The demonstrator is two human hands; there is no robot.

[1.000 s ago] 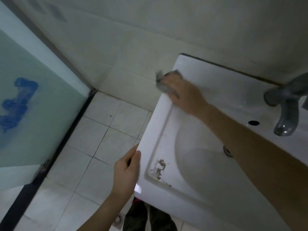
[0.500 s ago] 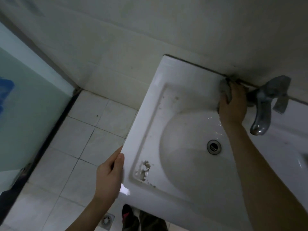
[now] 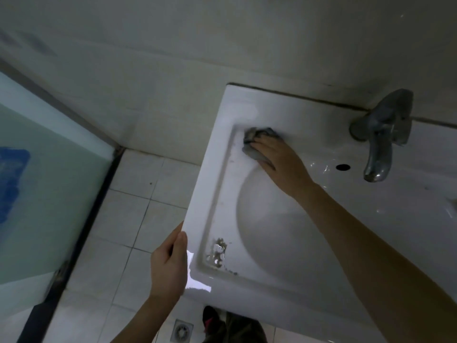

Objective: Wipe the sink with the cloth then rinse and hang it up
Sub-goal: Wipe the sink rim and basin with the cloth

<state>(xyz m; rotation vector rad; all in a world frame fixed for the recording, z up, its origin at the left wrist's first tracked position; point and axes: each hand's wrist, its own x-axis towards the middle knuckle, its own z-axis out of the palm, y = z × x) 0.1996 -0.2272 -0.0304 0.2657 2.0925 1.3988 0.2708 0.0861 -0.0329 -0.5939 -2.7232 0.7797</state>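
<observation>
A grey cloth (image 3: pixel 257 142) is pressed against the far-left ledge of the sink (image 3: pixel 247 110) while the sink's left edge is gripped.

The right hand (image 3: pixel 279 164) is laid flat over the crumpled cloth, fingers extended and pressing it down just inside the raised lip at the far-left corner of the basin surround. The left hand (image 3: pixel 170 263) is wrapped around the near-left edge of the sink, thumb on top, fingers hidden beneath. A patch of dark chipped marks (image 3: pixel 218 253) is seen just beside that hand on the inner ledge. A metal tap (image 3: pixel 383 134) is mounted at the back, well apart from the cloth, with an overflow hole (image 3: pixel 343 166) below it. A floor drain (image 3: pixel 182 331) is set into the tiled floor (image 3: pixel 128 194).
</observation>
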